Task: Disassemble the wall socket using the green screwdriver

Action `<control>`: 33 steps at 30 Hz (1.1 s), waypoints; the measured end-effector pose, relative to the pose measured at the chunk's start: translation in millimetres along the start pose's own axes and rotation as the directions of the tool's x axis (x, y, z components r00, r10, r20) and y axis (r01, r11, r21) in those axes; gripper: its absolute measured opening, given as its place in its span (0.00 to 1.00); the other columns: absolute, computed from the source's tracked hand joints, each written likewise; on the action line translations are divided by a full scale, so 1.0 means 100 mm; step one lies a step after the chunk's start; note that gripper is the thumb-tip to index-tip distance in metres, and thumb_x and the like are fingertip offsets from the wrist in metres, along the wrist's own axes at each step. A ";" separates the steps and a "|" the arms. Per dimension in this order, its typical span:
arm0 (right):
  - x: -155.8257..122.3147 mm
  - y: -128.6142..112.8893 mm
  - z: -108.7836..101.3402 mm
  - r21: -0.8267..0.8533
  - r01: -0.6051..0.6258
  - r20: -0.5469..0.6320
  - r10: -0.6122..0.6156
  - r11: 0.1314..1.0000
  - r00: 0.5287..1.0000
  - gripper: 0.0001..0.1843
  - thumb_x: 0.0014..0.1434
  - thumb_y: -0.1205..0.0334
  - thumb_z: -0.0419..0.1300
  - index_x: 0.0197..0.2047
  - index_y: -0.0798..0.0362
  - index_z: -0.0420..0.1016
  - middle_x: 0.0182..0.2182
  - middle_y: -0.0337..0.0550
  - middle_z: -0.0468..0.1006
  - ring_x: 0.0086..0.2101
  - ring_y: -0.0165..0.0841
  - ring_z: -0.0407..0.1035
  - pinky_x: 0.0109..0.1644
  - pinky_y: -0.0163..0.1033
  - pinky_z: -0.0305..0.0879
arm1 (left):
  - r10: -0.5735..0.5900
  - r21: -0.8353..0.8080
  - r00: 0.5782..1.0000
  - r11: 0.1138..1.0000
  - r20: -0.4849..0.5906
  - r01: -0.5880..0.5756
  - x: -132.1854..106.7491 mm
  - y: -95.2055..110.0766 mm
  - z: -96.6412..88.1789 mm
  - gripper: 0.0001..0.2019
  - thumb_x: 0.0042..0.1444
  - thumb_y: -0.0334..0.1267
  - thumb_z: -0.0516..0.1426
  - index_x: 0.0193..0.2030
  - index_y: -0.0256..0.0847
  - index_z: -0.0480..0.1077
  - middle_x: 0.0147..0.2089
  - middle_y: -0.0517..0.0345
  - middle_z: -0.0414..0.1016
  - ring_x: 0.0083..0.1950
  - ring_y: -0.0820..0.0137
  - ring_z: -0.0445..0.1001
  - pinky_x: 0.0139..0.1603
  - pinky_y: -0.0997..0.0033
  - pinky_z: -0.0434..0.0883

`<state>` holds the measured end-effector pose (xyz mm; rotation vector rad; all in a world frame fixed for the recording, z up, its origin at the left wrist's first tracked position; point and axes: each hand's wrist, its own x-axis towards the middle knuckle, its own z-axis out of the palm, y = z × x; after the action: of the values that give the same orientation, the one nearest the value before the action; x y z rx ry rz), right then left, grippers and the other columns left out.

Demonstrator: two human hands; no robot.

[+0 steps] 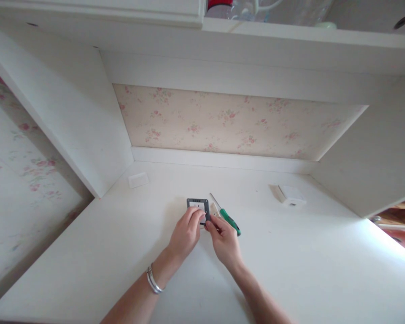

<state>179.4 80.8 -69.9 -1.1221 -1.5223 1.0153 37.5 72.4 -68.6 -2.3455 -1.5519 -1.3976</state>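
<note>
Lower part of the socket plate (198, 205) is covered by the fingers; only its upper dark frame, part of the pale slotted face and a strip of the right side are left visible. Whatever may be pinched at the left fingertips is too small to be made out. A small pale piece (215, 210) just behind the right hand (225, 240) is partly hidden and cannot be identified. Both forearms are cut off by the bottom edge. The socket plate is held above the middle of the white worktop (87, 261), its face turned up toward the camera. By the right hand, the plate's lower right edge is gripped, thumb and fingers closed on it. By the left hand (186, 230), the face is overlapped, fingers bent and bunched toward the right side; whether they are pressed together or parted cannot be told. A metal bracelet (153, 279) is worn on the left wrist. A green-handled screwdriver (232, 222) is seen just beside the right hand, shaft pointed away, handle end nearer. A white box (292, 195) is noted well to the right, a flat pale frame (138, 180) toward the back left. Overhead, shelf contents are cropped by the top edge.
</note>
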 end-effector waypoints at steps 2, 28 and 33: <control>0.00 0.01 0.02 -0.011 0.007 -0.031 -0.007 1.000 0.999 0.12 0.57 0.55 0.58 0.41 0.48 0.79 0.31 0.43 0.75 0.31 0.36 0.69 0.35 0.39 0.66 | 0.006 0.009 1.000 1.000 -0.004 -0.006 -0.01 0.00 0.01 0.12 0.63 0.27 0.46 0.50 0.41 0.63 0.44 0.53 0.69 0.47 0.68 0.72 0.49 0.66 0.74; 0.09 -0.02 -0.08 0.477 -0.199 -0.008 0.231 0.856 0.973 0.20 0.54 0.52 0.62 0.47 0.54 0.77 0.40 0.45 0.78 0.44 0.38 0.72 0.53 0.45 0.66 | -0.242 0.055 0.941 0.964 -0.235 0.261 0.20 -0.52 -0.20 0.10 0.64 0.38 0.49 0.41 0.40 0.70 0.40 0.54 0.71 0.42 0.67 0.72 0.44 0.67 0.71; 0.09 0.00 -0.12 0.464 -0.237 0.026 0.255 0.853 0.967 0.22 0.54 0.52 0.62 0.48 0.56 0.76 0.40 0.46 0.78 0.43 0.38 0.72 0.54 0.45 0.65 | -0.623 0.327 0.779 0.751 0.067 0.573 0.33 -1.43 -0.47 0.12 0.60 0.39 0.51 0.39 0.39 0.75 0.44 0.51 0.76 0.44 0.64 0.74 0.47 0.70 0.68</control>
<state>189.5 90.0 -65.6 -0.9930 -1.0355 1.4374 -95.4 148.5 -81.1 -1.9017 -2.5275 -0.9199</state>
